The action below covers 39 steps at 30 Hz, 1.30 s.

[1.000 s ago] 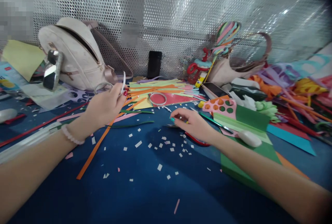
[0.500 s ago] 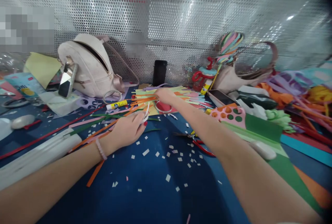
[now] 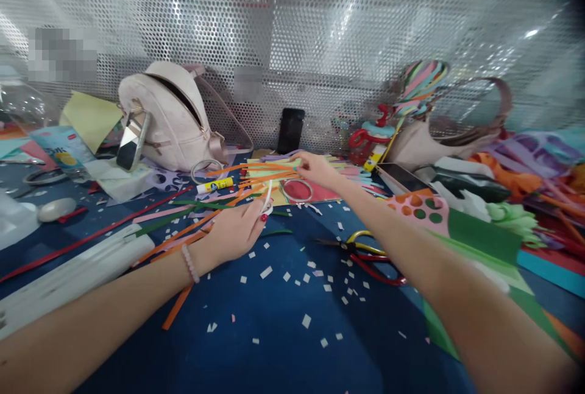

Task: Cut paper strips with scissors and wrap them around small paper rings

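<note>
My left hand (image 3: 238,229) is closed on a thin white paper strip (image 3: 269,195), which is bent and sticks up between thumb and fingers. Farther out, my right hand (image 3: 317,170) reaches over a spread of coloured paper strips (image 3: 269,167), mostly orange and yellow. Its fingertips are pinched together there; what lies between them is too small to make out. Just below it, a pale ring (image 3: 296,199) lies on red and yellow paper. A glue stick (image 3: 216,186) lies beyond my left hand. Scissors (image 3: 350,246) with red and yellow handles lie open left of my right forearm.
White paper scraps (image 3: 306,321) dot the blue table. A backpack (image 3: 169,120) stands back left, a black phone (image 3: 291,130) leans against the perforated metal wall, and a red-handled cup (image 3: 370,138) and handbag (image 3: 423,141) stand back right. Green paper (image 3: 479,229) lies at right.
My right hand has moved to the right along the strips, uncovering more of the ring. My left hand still holds the white strip. The view has shifted slightly, and more of the scissors shows.
</note>
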Available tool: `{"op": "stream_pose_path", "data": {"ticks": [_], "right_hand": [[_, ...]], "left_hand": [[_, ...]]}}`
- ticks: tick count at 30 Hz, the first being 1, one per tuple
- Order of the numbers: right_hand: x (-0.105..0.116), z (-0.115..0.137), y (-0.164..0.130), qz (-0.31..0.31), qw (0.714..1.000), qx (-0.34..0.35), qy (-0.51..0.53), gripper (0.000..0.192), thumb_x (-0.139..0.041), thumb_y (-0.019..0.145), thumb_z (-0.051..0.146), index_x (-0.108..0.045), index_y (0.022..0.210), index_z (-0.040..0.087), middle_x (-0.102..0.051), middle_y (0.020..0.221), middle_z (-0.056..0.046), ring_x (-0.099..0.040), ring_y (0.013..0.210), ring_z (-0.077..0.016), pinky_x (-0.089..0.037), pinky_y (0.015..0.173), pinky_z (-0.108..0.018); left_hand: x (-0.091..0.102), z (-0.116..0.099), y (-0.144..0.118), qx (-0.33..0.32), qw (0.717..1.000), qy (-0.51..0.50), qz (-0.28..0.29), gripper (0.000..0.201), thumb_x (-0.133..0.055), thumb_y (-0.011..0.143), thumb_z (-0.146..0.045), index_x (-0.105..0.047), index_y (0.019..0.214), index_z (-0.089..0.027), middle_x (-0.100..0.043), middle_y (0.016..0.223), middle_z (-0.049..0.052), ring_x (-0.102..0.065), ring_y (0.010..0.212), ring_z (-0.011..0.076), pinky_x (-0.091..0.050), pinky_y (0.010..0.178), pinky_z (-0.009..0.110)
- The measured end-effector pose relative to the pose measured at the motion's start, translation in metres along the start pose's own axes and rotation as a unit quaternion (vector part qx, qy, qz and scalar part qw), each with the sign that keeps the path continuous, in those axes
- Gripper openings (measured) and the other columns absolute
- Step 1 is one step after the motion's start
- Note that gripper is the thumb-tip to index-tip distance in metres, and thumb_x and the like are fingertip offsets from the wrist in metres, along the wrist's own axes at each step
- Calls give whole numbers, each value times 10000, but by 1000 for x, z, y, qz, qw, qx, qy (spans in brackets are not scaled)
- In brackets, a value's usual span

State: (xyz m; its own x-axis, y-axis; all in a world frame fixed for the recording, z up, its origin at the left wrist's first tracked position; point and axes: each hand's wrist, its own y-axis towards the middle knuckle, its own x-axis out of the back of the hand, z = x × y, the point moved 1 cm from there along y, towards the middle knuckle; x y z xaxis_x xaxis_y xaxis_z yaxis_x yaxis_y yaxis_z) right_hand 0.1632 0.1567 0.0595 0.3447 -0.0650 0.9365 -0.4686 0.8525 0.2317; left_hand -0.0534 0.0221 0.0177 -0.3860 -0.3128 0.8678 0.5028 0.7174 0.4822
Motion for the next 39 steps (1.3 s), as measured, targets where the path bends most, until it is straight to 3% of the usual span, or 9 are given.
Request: {"op": "stream_pose_path", "data": {"ticks": [5,8,12,18,21,24,32,36,39], "right_hand": [[23,15,-62,102,985,48,127,214,-464,823,249,-619,936,152,-639,725,3,-586,611,-103,-449,563,-209],[32,32,-96,186,943,51,272,169,-490,809,248,-587,925,173,-613,770,10,-583,639,-92,-464,598,-215],[40,64,-128,258,902,90,335,186,-512,751,116,-532,925,179,-594,872,-3,-558,761,-98,-449,686,-229],[41,92,-144,190,914,70,352,212,-481,770,104,-453,960,194,-564,803,20,-511,669,-89,-415,603,-215],[39,90,-148,156,927,55,336,239,-482,765,88,-445,967,210,-578,816,23,-521,686,-93,-411,615,-214],[36,87,-152,168,933,58,313,243,-493,763,85,-443,961,215,-580,777,35,-501,643,-88,-402,601,-210],[45,89,-151,172,951,70,248,142,-496,798,145,-459,918,213,-578,756,38,-498,630,-93,-383,581,-208],[64,70,-151,206,969,58,126,149,-417,865,222,-554,922,230,-620,821,1,-548,697,-141,-394,612,-254],[67,44,-161,224,974,22,-18,124,-468,810,229,-588,781,222,-629,801,-28,-568,687,-179,-379,573,-282]], "left_hand": [[9,-6,1,36,992,-108,-61,309,-276,926,-231,-407,1179,-111,-592,1162,143,-579,1059,208,-474,855,307],[16,-17,0,84,976,-185,-84,306,-288,933,-258,-406,1190,-142,-624,1004,102,-616,886,192,-477,772,309],[21,-41,-2,112,960,-257,-22,301,-332,920,-285,-401,1191,-175,-576,725,15,-559,609,151,-454,597,278],[19,-63,-5,98,914,-387,73,316,-439,864,-229,-406,1179,-219,-588,769,-4,-543,630,134,-451,592,251],[16,-62,-5,121,893,-429,67,339,-448,860,-227,-404,1196,-230,-576,808,3,-561,727,147,-466,631,249],[13,-59,-3,129,877,-457,68,334,-461,857,-260,-416,1186,-220,-559,806,7,-565,757,154,-474,641,252],[13,-61,-5,96,901,-411,97,335,-529,809,-221,-461,1135,-259,-597,813,-25,-537,640,113,-453,596,219],[13,-62,-6,106,904,-402,101,333,-513,832,-269,-446,1158,-262,-604,838,-12,-562,655,123,-468,620,236],[10,-62,-7,118,898,-412,104,331,-504,840,-302,-437,1162,-261,-610,872,8,-592,709,144,-481,639,253]]}}
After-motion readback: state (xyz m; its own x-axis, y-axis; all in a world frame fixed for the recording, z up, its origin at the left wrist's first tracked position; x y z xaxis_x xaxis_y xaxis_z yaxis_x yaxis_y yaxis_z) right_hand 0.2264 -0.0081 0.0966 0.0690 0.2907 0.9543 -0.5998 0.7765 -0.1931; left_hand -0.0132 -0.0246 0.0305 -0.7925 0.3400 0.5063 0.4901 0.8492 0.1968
